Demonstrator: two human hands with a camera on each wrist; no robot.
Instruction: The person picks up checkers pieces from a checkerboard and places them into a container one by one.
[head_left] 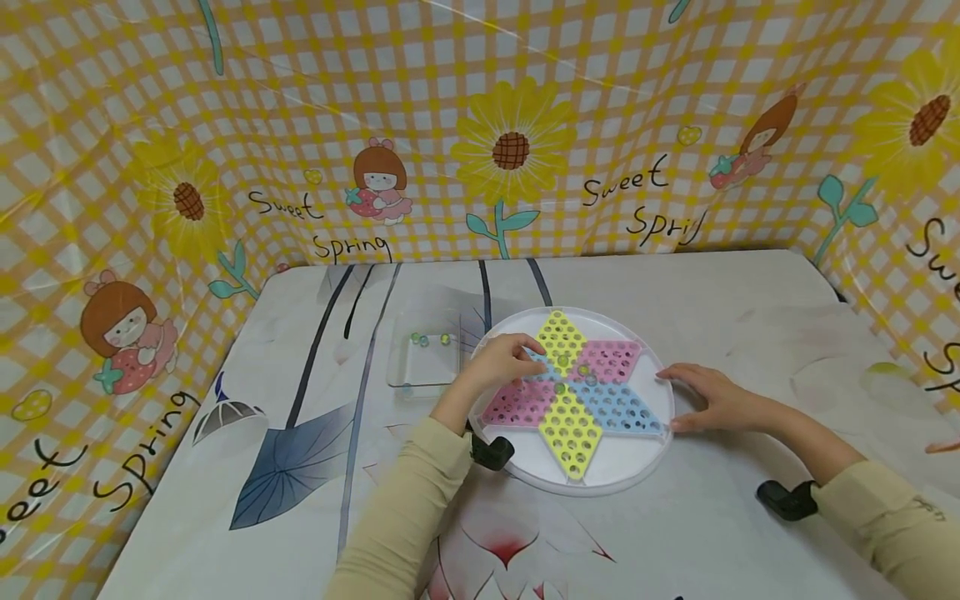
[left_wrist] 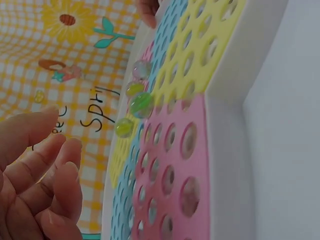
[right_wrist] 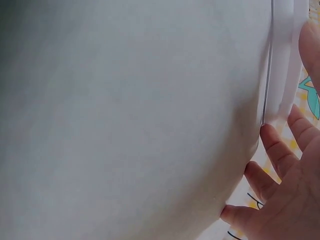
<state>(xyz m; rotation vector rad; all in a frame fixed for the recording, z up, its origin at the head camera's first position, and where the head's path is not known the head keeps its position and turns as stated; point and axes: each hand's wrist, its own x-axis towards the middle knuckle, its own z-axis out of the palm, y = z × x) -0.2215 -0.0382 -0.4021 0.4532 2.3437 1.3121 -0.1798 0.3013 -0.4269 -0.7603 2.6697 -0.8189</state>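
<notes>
We look into a small, screened-off activity space: a yellow-and-white checked sheet printed with sunflowers walls the back and both sides of a white, leaf-printed tabletop; we cannot tell what room lies beyond

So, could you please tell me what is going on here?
A person's left hand is over a star-patterned board, its fingers loosely curled, with no marble visible in them. The right hand touches the board's right rim. Four marbles sit around the middle; a few others lie in a clear tray to the left.
</notes>
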